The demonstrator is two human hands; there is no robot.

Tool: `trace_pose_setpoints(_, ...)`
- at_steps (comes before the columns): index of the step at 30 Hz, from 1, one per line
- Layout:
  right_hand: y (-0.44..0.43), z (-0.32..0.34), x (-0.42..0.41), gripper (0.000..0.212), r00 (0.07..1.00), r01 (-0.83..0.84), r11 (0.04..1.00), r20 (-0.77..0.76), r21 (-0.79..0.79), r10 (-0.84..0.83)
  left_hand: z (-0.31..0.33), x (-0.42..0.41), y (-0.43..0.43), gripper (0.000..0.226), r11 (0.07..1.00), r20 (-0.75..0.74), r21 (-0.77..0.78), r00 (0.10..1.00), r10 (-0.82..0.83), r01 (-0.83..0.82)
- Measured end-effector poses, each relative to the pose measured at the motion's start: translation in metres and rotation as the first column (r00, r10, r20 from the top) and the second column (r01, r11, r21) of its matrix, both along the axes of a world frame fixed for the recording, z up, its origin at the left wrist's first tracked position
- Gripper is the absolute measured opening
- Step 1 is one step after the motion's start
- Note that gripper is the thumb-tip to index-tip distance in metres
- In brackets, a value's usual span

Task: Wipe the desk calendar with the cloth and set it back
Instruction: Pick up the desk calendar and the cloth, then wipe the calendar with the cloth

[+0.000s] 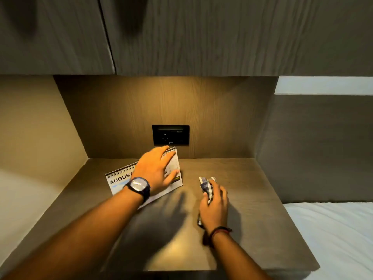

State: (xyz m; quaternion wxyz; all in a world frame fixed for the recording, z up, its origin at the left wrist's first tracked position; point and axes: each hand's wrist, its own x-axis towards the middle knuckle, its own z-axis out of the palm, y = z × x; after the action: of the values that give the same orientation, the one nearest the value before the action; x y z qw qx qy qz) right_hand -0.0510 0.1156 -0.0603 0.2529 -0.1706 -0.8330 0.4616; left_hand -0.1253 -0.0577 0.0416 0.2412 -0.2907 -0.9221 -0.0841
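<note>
Standing at the back of the table (pixel 232 199), the desk calendar (pixel 121 181) runs its spiral edge from near-left to far-right, printed face toward the camera, reading "AUGUST". The left hand (pixel 156 168) lies spread across its face, grip released. The right hand (pixel 215 207) clenches the cloth (pixel 205 185) just right. Bare table lies nearer; a bed (pixel 333 235) borders the right edge.

Desk calendar (pixel 119 181) left, cloth (pixel 206 187) right, both on the desk (pixel 252 199)
Wall socket (pixel 170 135) sits above and behind the calendar, centre frame
</note>
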Motion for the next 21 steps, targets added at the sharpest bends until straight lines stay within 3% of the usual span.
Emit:
trace_pose_setpoints(4, -0.062, 0.011, -0.03, 0.049, 0.999, 0.003, 0.965, -0.044, -0.261, -0.015, 0.029, -0.042, -0.024, 0.058, 0.985, 0.057, -0.164, 0.996, 0.063, -0.053)
trace_pose_setpoints(7, -0.094, 0.013, -0.053, 0.049, 0.997, 0.046, 0.942, -0.036, -0.333, -0.062, 0.025, -0.06, -0.026, 0.058, 0.963, 0.166, -0.27, 0.984, 0.066, -0.019)
trace_pose_setpoints(13, -0.131, 0.009, -0.086, 0.044, 0.989, 0.08, 0.925, -0.084, -0.372, -0.12, 0.001, -0.079, -0.031, 0.048, 0.972, 0.36, -0.217, 0.933, -0.005, 0.089)
trace_pose_setpoints(17, -0.156, 0.002, -0.091, 0.045, 0.98, 0.113, 0.927, -0.115, -0.357, -0.164, -0.008, -0.086, -0.031, 0.049, 0.971, 0.359, -0.199, 0.932, -0.055, 0.134)
trace_pose_setpoints(21, -0.177, -0.015, -0.081, 0.053, 0.987, 0.037, 0.971, -0.142, -0.237, -0.072, -0.011, -0.086, -0.032, 0.05, 0.973, 0.366, -0.208, 0.931, -0.015, 0.097)
